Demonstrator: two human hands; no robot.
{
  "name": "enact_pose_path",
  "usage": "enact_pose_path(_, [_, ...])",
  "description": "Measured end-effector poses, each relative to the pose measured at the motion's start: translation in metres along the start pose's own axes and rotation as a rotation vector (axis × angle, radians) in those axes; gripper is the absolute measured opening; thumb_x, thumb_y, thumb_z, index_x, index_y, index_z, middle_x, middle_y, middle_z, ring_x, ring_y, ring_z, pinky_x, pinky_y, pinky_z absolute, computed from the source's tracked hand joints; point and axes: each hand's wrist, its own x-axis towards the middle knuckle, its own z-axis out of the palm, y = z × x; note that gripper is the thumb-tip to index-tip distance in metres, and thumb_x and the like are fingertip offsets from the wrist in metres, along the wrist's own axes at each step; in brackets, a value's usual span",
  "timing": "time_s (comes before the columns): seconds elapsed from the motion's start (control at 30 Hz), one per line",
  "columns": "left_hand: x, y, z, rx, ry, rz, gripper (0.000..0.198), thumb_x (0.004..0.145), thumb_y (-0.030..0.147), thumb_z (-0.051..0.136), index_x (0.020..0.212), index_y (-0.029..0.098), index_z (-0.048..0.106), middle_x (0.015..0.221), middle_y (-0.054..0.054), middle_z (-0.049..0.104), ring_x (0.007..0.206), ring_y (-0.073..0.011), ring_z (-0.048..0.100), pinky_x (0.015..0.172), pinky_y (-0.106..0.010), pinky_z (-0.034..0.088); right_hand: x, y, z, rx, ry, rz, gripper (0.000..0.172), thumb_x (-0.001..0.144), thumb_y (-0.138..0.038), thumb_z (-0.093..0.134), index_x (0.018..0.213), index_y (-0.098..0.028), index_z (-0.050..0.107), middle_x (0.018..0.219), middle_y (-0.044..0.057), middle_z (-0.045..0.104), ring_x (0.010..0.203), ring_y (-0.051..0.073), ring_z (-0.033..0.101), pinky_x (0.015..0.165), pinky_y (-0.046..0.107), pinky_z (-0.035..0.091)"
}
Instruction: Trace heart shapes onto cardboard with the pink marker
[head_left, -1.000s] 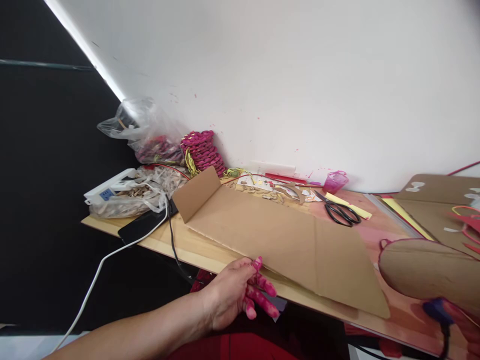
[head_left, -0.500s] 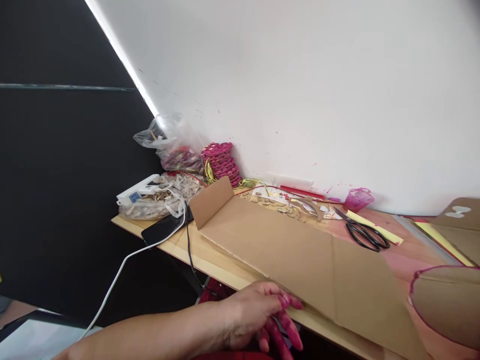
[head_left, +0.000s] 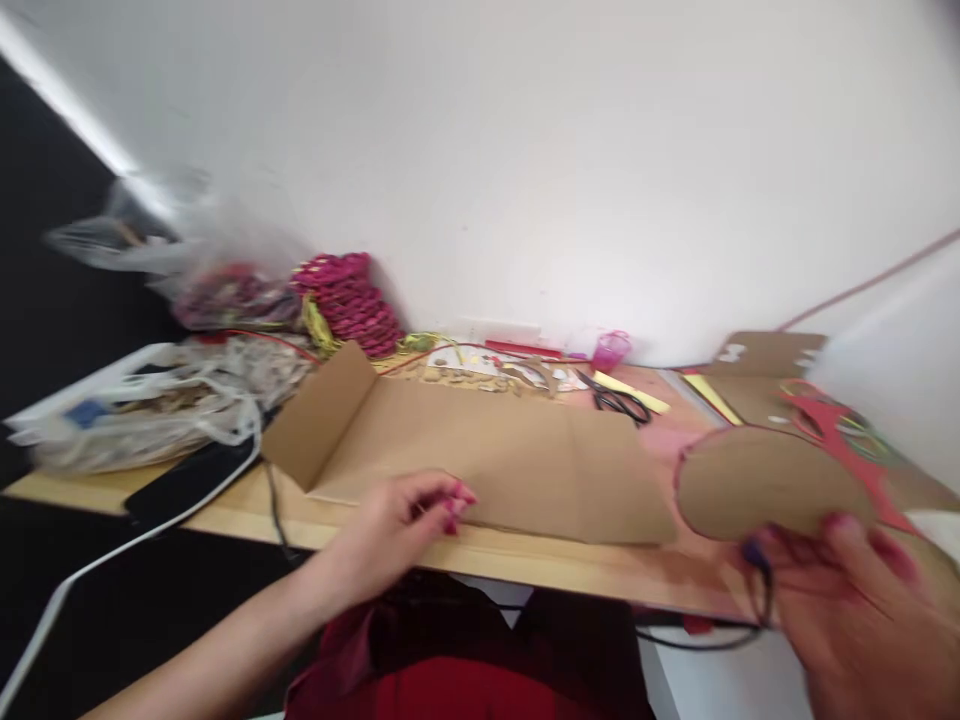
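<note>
The left hand [head_left: 409, 520] curls its fingers over the near edge of the creased cardboard sheet [head_left: 487, 440] — around what, I cannot tell. Right of the sheet, the right hand [head_left: 862, 600] grasps an oval cardboard piece [head_left: 772, 475]; behind it lie black-handled scissors [head_left: 621, 402].

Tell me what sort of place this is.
Probably a craft workspace: the pale wooden table bears a large folded brown cardboard sheet, black-handled scissors and a thick magenta braided bundle near the white wall.
</note>
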Motion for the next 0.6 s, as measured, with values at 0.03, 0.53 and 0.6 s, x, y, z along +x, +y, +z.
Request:
enact_pose_path(0.03, [0.004, -0.002, -0.01, 0.089, 0.077, 0.056, 0.025, 0.089, 0.043, 0.063, 0.097, 0.023, 0.077, 0.088, -0.004, 0.075, 0.081, -0.0169, 0.068, 0.074, -0.024, 0.05, 0.004, 0.0, 0.002, 0.028, -0.03, 0.098, 0.025, 0.064, -0.024, 0.089, 0.074, -0.028, 0.066, 0.081, 0.0, 0.067, 0.062, 0.016, 0.063, 0.053, 0.033, 0.055])
enact_pose_path(0.53, [0.035, -0.011, -0.12, 1.25, 0.627, -0.153, 0.07, 0.095, 0.057, 0.032, 0.146, 0.01, 0.045, 0.138, -0.026, 0.049, 0.129, -0.0434, 0.052, 0.104, -0.053, 0.045, 0.011, 0.02, 0.053, -0.26, -0.406, 0.333, 0.057, 0.04, -0.046, 0.098, 0.079, -0.02, 0.065, 0.07, -0.005, 0.067, 0.058, 0.009, 0.059, 0.052, 0.019, 0.05])
enact_pose_path(0.6, [0.039, -0.014, -0.126, 1.277, 0.637, -0.18, 0.068, 0.096, 0.054, 0.029, 0.147, 0.011, 0.043, 0.133, -0.025, 0.052, 0.126, -0.0402, 0.055, 0.102, -0.049, 0.047, 0.012, 0.027, 0.058, -0.317, -0.454, 0.319, 0.054, 0.044, -0.049, 0.095, 0.079, -0.021, 0.065, 0.067, -0.005, 0.065, 0.054, 0.009, 0.056, 0.051, 0.021, 0.049])
